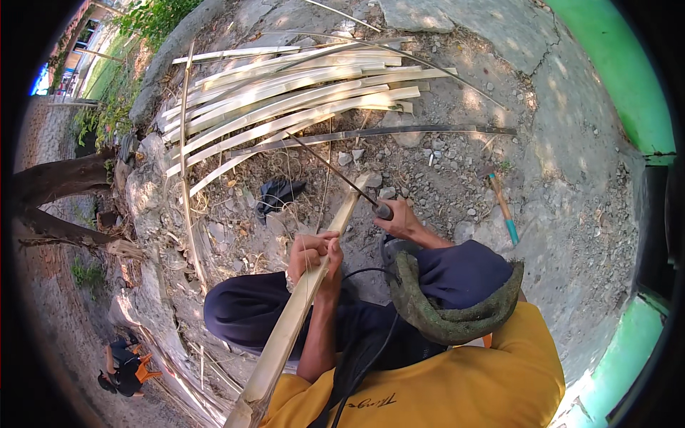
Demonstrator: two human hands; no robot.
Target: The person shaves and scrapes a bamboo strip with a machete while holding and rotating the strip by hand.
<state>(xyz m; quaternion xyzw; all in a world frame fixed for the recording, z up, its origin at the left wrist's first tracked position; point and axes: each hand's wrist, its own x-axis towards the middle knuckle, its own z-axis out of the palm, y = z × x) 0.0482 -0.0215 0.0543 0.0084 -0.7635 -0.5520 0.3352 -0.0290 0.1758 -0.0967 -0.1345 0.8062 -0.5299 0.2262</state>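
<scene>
Left hand (314, 264) wrapped round long pale bamboo strip (300, 307), slanted across person's lap. Right hand (402, 220) gripping thin dark-bladed knife (342, 180), blade across strip's far end; can't tell contact.

- Shirt (457, 389): mustard yellow; dark script marking (374, 403) visible on the near side from where I stand.
- Left sleeve (287, 394): same yellow; forearm exposed beyond it.
- Trousers (464, 274): dark navy, loose-fitting.
- Right-leg roll (417, 301): thick, curved, rough-textured, mottled green.
- Cable (380, 349): thin, black, looped.
- Left hand (315, 260), right hand (402, 220): bare.
</scene>
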